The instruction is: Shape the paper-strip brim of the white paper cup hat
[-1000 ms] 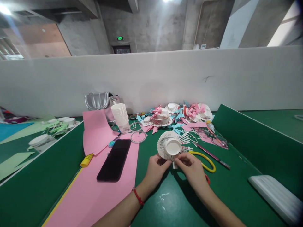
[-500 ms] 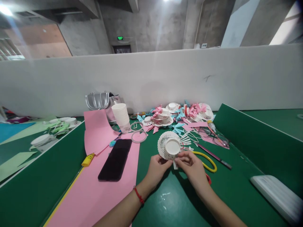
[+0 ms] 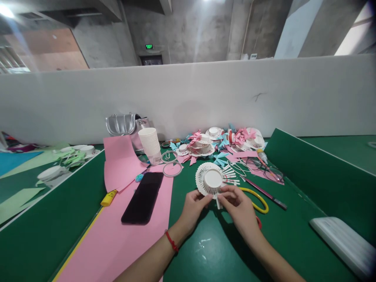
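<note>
Well short of the far edge of the tabletop [image 3: 202,250], the left hand [image 3: 191,209] and right hand [image 3: 241,209] pinch lower strips [image 3: 219,203] of the fringed paper cup [image 3: 213,178], apparently steadying it between them.

Black phone [image 3: 142,199], silver bag [image 3: 121,125], lit green sign [image 3: 149,46]

No text readable: lit green sign [image 3: 149,46] on concrete wall [image 3: 188,31], print on yellow tube [image 3: 108,198] too small.
</note>
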Motion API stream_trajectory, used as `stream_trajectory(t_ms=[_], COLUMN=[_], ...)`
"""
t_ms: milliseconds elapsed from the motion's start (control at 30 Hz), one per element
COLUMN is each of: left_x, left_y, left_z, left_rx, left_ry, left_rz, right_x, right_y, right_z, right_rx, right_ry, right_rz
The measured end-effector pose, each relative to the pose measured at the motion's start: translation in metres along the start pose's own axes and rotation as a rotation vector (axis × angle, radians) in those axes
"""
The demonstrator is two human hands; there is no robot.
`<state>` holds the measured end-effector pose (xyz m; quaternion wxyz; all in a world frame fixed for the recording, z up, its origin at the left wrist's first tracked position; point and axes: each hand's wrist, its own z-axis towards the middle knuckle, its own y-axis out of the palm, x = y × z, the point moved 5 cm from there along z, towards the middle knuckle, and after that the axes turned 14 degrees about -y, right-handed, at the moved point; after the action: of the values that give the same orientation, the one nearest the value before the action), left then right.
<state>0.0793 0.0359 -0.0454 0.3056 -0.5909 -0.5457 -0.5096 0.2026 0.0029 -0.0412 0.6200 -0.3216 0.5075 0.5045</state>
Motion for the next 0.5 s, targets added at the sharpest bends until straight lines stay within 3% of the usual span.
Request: stream_trajectory(t_ms=[167, 333, 500], left_x=[-0.008, -0.009, -0.008], left_y=[-0.004, -0.004, -0.005], left_z=[0.006, 0.008, 0.007], left_rx=[0.008, -0.009, 0.005], left_ry=[-0.045, -0.062, -0.056], left_rz=[-0.028, -0.061, -0.001], right_x=[0.002, 0.004, 0.009], right_y=[-0.002, -0.013, -0.011], right_z=[0.0, 0.003, 0.008], right_rx=[0.005, 0.133, 0.171], right_ry=[-0.041, -0.129, -0.024], right_rz=[-0.085, -0.268, 0.003])
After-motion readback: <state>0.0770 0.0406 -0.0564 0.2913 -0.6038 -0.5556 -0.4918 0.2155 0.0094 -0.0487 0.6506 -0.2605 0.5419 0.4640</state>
